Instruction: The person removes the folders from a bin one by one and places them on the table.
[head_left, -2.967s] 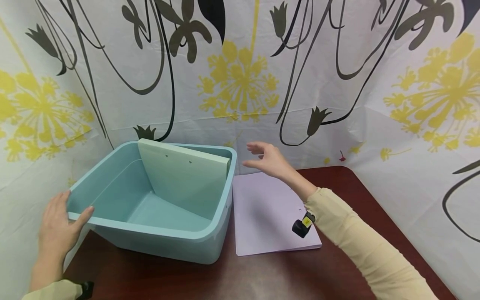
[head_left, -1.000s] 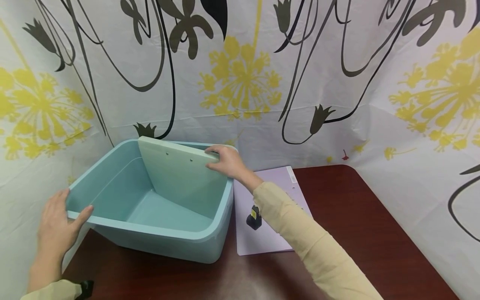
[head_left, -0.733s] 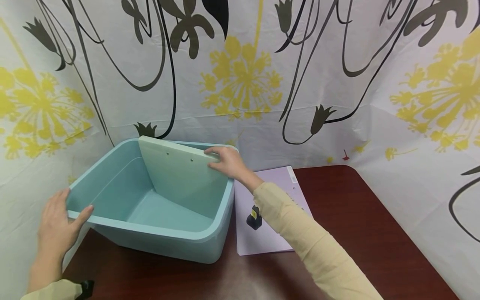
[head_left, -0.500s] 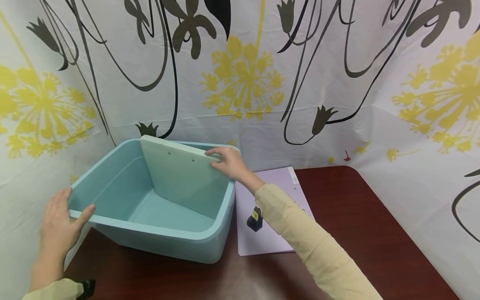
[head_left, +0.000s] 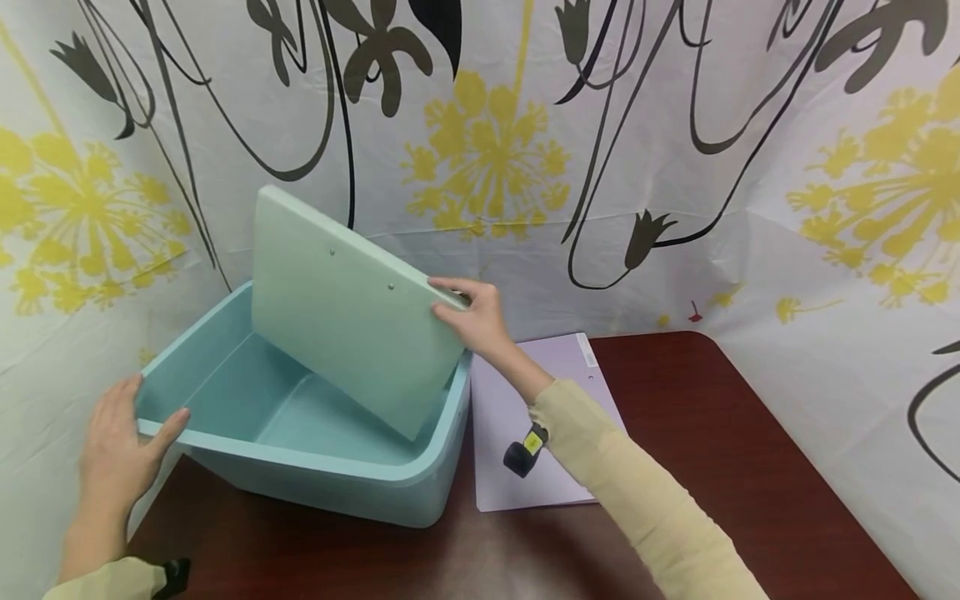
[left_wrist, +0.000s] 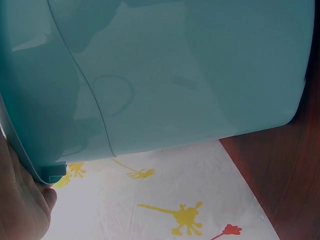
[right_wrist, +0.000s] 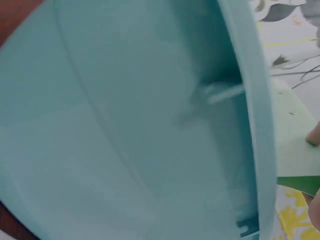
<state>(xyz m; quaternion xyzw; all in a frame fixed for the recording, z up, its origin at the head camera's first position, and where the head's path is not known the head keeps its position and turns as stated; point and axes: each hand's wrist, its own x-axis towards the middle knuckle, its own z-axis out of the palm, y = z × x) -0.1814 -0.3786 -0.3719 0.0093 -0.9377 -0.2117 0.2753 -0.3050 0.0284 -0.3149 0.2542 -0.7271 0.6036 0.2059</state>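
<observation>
A light green binder [head_left: 345,308] with two rivets near its top edge is tilted over the blue plastic tub [head_left: 300,450], its lower part inside. My right hand [head_left: 480,317] pinches the binder's upper right corner, thumb on the near face and fingers over the top. In the right wrist view, the same binder [right_wrist: 295,135] shows past the tub's rim, with fingertips [right_wrist: 314,136] at the frame's edge. At the tub's near left corner my left hand [head_left: 120,454] grips the rim, thumb over it. In the left wrist view, the left hand [left_wrist: 20,200] is at that rim.
A lilac binder [head_left: 517,467] with a white label lies flat on the dark red table [head_left: 697,417], right of the tub and partly under my right forearm. A white patterned cloth [head_left: 480,167] hangs close behind the tub and at both sides.
My right hand came from above the lilac binder to the green binder's corner and gripped it. Within the last half second the binder rose and tilted, left end highest. My left hand stayed.
</observation>
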